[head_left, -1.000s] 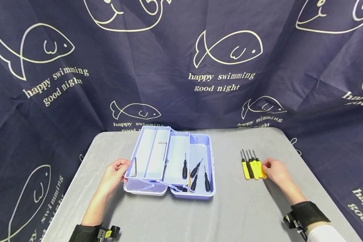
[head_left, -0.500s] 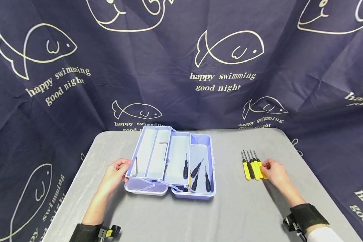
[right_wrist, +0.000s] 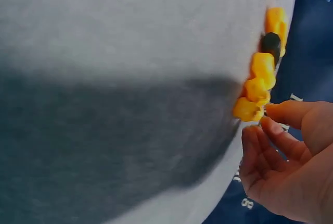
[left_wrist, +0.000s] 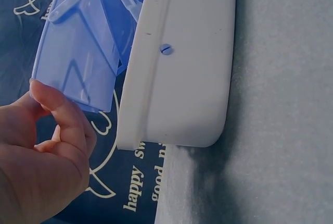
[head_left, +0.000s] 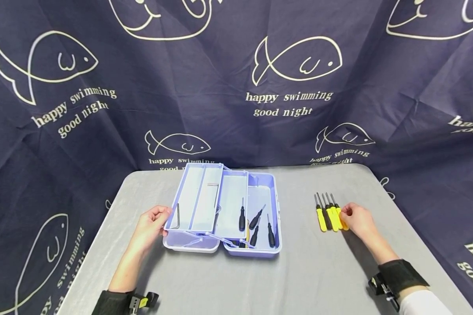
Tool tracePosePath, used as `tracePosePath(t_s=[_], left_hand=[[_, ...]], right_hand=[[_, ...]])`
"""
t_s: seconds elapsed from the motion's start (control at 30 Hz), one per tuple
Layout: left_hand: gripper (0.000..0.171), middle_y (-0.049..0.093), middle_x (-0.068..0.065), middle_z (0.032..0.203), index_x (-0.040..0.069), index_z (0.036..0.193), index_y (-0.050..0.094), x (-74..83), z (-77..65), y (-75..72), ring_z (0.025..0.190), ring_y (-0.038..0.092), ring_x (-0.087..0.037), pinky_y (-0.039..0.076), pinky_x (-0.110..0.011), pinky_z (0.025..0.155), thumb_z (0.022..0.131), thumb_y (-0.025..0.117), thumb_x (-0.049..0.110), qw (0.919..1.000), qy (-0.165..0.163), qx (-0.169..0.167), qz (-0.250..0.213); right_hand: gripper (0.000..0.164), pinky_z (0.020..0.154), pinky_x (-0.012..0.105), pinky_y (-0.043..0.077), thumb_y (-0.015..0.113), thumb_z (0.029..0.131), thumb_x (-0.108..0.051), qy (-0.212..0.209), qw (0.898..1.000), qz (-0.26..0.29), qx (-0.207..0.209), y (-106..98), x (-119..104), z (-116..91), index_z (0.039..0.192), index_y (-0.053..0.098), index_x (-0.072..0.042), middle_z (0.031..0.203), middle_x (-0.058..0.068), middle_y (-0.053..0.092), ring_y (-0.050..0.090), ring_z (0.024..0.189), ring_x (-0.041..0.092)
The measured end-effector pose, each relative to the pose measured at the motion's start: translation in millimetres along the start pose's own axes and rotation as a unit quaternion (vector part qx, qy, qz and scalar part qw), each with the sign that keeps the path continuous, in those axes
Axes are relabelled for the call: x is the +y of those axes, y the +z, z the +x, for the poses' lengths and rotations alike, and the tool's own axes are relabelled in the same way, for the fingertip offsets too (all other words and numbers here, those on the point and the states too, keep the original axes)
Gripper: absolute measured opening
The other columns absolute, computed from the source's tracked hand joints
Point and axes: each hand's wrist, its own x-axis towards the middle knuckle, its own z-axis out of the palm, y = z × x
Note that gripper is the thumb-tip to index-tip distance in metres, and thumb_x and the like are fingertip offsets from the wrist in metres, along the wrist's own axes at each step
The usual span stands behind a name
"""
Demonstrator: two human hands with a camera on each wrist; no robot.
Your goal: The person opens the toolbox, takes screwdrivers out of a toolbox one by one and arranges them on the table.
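Left grip (head_left: 151,223), right grip (head_left: 358,221): both pinching.
Left is pinching the rectangular top tray (head_left: 187,197) of an open lilac plastic toolbox (head_left: 252,252) standing near the grey table's back edge; right is pinching the outermost yellow-handled screwdriver (right_wrist: 248,109), lying toward the right edge.

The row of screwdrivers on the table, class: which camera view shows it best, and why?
The head view. It shows the row of screwdrivers from above, handles and shafts together, with the right hand at one end. The right wrist view shows mainly the handle ends; the left wrist view shows none of it.
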Motion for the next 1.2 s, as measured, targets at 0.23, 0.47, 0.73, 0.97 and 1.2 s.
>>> tracePosePath(t_s=[0.23,0.47,0.73,0.97,1.2], left_hand=[[0.014,0.064,0.006,0.07,-0.005,0.101,0.062,-0.7,0.0,-0.1,0.055,0.052,-0.005,0.045,-0.018,0.048,0.106,0.057,0.007,1.0,0.003,-0.002,-0.008],[0.013,0.064,0.006,0.07,-0.004,0.1,0.062,0.4,0.4,-0.4,0.055,0.052,-0.005,0.045,-0.018,0.048,0.106,0.056,0.006,1.0,0.001,-0.002,-0.006],[0.013,0.064,0.006,0.071,-0.005,0.101,0.062,0.5,0.2,-1.3,0.055,0.053,-0.005,0.046,-0.018,0.048,0.106,0.056,0.005,1.0,0.001,-0.001,-0.005],[0.013,0.064,0.006,0.07,-0.005,0.101,0.063,1.0,0.1,-1.4,0.055,0.053,-0.005,0.046,-0.018,0.048,0.106,0.057,0.006,1.0,0.0,0.001,-0.004],[0.013,0.062,0.006,0.069,-0.004,0.101,0.063,0.6,-0.9,-0.7,0.055,0.052,-0.005,0.046,-0.019,0.048,0.106,0.056,0.006,1.0,-0.004,0.003,0.0]], right_hand=[[0.013,0.067,0.044,0.049,0.063,0.093,-0.011,-0.008,1.0,-0.008,0.007,-12.2,-24.6,6.2,0.093,0.065,0.002,0.081,0.014,0.067,0.06,0.073,0.029],[0.016,0.071,0.046,0.051,0.065,0.097,-0.015,-0.042,0.999,0.009,0.001,-23.2,-80.6,11.5,0.1,0.068,0.0,0.087,0.014,0.071,0.065,0.078,0.03],[0.009,0.076,0.046,0.055,0.066,0.094,-0.011,-0.111,0.993,0.044,-0.009,-18.4,-157.5,16.6,0.097,0.071,-0.003,0.087,0.011,0.074,0.069,0.079,0.028],[0.005,0.07,0.039,0.058,0.068,0.093,-0.007,-0.175,0.981,0.066,-0.056,0.9,-224.4,14.9,0.095,0.071,-0.003,0.085,0.01,0.074,0.068,0.076,0.023],[0.003,0.069,0.032,0.056,0.07,0.092,-0.006,-0.254,0.961,0.045,-0.099,25.5,-275.2,6.2,0.089,0.071,-0.005,0.081,0.005,0.072,0.066,0.074,0.018]])
